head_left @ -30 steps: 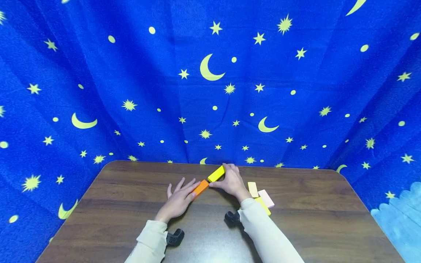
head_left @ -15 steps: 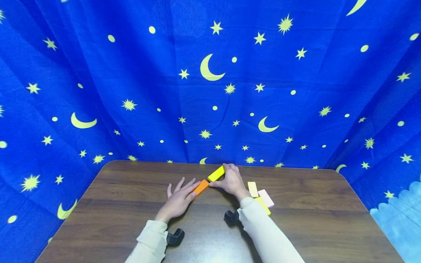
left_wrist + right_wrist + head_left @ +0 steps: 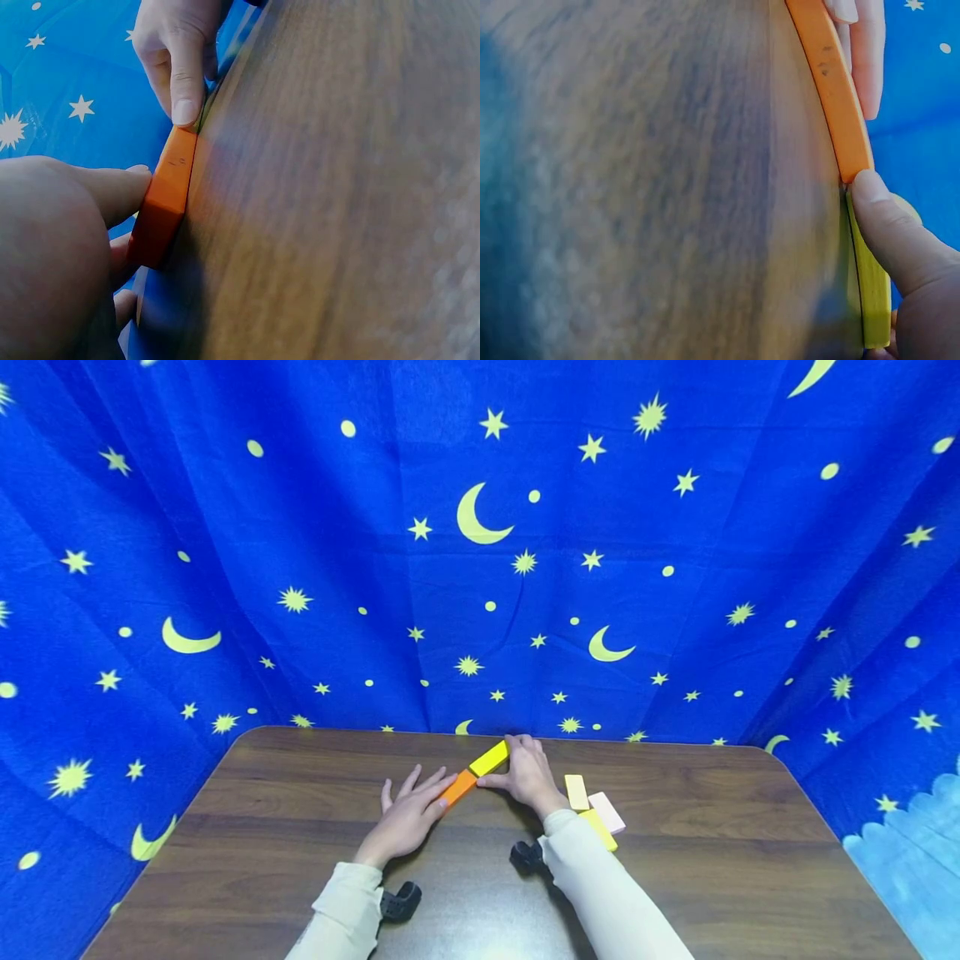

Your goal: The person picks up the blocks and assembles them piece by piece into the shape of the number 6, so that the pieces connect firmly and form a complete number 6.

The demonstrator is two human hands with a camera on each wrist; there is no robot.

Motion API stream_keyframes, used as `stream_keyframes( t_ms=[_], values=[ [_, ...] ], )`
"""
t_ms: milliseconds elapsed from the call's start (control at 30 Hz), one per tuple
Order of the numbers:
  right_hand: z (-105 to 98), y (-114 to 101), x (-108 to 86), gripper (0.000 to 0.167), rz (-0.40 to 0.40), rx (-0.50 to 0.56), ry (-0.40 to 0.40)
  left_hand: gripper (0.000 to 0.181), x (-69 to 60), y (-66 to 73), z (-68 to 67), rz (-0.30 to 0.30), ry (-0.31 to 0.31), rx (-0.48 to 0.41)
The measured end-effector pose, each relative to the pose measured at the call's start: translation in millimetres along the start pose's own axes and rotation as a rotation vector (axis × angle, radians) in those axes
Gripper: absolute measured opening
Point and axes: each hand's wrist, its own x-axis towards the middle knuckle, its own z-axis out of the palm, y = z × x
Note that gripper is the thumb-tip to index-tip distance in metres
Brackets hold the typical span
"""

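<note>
End to end on the table lie an orange block [image 3: 461,787] and a yellow block [image 3: 490,759], forming one slanted line in the head view. My left hand [image 3: 402,825] holds the orange block near its left end between thumb and index finger, the other fingers spread. My right hand [image 3: 529,776] pinches the yellow block, with its thumb on the near side by the joint and its fingers at the far end. In the right wrist view, the ends of the orange block [image 3: 832,90] and the yellow block [image 3: 874,285] meet at the thumb tip.
Right of my right hand lie a cream block [image 3: 576,792], a pale pink block [image 3: 607,812] and another yellow block [image 3: 601,832], close together. The wooden table [image 3: 247,827] ends at a blue curtain [image 3: 390,577] with moons and stars. Black wrist mounts hang under both wrists.
My right hand has moved the yellow block slightly left and toward me, closing the small gap to the orange block. The left hand and the orange block have stayed in place.
</note>
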Motion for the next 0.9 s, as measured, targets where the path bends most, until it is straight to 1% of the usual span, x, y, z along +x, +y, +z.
stream_keyframes(
  t_ms=[67,300,600,900],
  values=[
    [-0.3,1.0,-0.5,0.098,-0.009,-0.002,0.004,0.043,0.1,0.5,-0.1,-0.009,-0.003,0.003],
    [-1.8,1.6,-2.3,0.089,-0.035,0.014,0.008,0.043,0.4,0.6,0.9,-0.005,0.012,-0.004],
    [-1.6,1.8,-3.7,0.085,-0.023,0.014,0.020,0.043,0.5,0.4,0.4,-0.014,0.007,-0.009],
    [-2.1,2.5,-5.0,0.084,-0.011,0.018,0.045,0.043,0.7,-1.1,1.1,0.010,0.005,0.002]
  ],
)
